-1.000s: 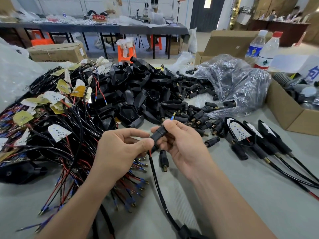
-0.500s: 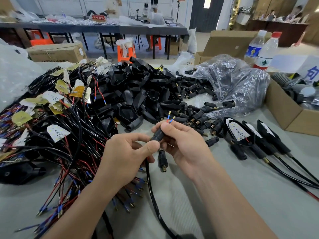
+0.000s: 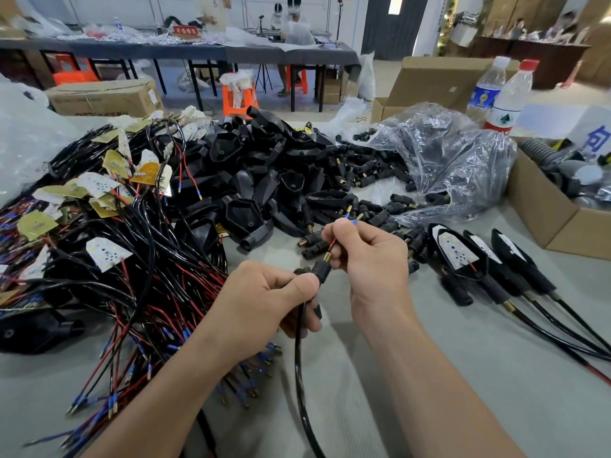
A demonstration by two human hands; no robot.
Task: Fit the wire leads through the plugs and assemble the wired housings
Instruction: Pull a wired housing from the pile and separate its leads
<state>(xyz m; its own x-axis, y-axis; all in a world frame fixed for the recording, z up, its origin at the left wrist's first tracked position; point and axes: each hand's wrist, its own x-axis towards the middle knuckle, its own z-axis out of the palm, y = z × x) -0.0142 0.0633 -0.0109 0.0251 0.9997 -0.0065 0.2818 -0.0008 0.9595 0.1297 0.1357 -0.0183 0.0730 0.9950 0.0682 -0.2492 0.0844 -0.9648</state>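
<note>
A black plug (image 3: 321, 271) is being pinched between thumb and forefinger of the left hand (image 3: 264, 299), just above the grey table (image 3: 515, 391) — a black cable (image 3: 298, 361) is hanging from it toward the near edge. The red wire leads (image 3: 333, 242), emerging from the plug's brass end, are being gripped by the curled fingers of the right hand (image 3: 373, 262), blue tips poking out above. Behind, black housings (image 3: 264, 180) are being kept in a heap; three assembled housings (image 3: 463, 256) are lined up at right — a tangle of wired boards (image 3: 125, 246) at left.
</note>
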